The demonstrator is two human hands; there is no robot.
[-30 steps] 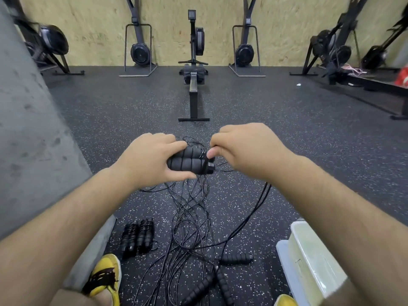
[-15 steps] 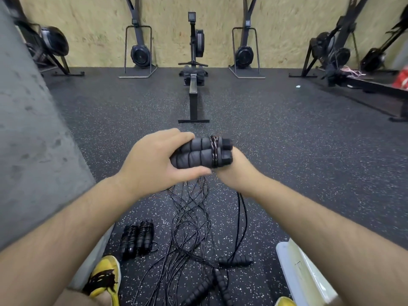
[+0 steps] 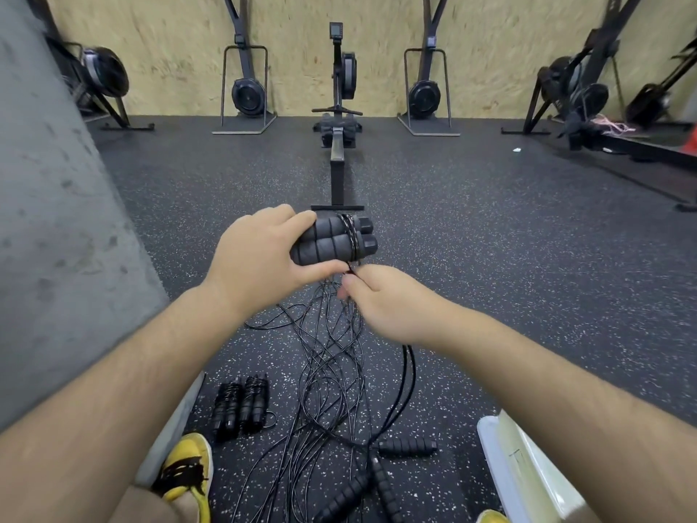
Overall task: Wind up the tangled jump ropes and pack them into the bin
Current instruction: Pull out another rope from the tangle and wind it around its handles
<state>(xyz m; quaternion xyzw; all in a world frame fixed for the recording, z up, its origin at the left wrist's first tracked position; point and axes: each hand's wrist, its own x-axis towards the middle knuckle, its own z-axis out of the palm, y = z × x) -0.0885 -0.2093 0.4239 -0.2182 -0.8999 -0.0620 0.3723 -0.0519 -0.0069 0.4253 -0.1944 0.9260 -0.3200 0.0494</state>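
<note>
Two foam handles (image 3: 332, 241) are gripped in the left hand (image 3: 260, 258); the right hand (image 3: 381, 300) pinches their cord (image 3: 352, 239). Tangled ropes (image 3: 332, 371) sprawl on speckled rubber flooring (image 3: 490, 258) beside a white bin (image 3: 528, 469); rowing machines (image 3: 341, 88) line the plywood wall (image 3: 158, 39).

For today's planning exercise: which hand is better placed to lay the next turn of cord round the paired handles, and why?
Probably the right. The right hand pinches the cord just below the handles; the left hand is occupied gripping them.
</note>
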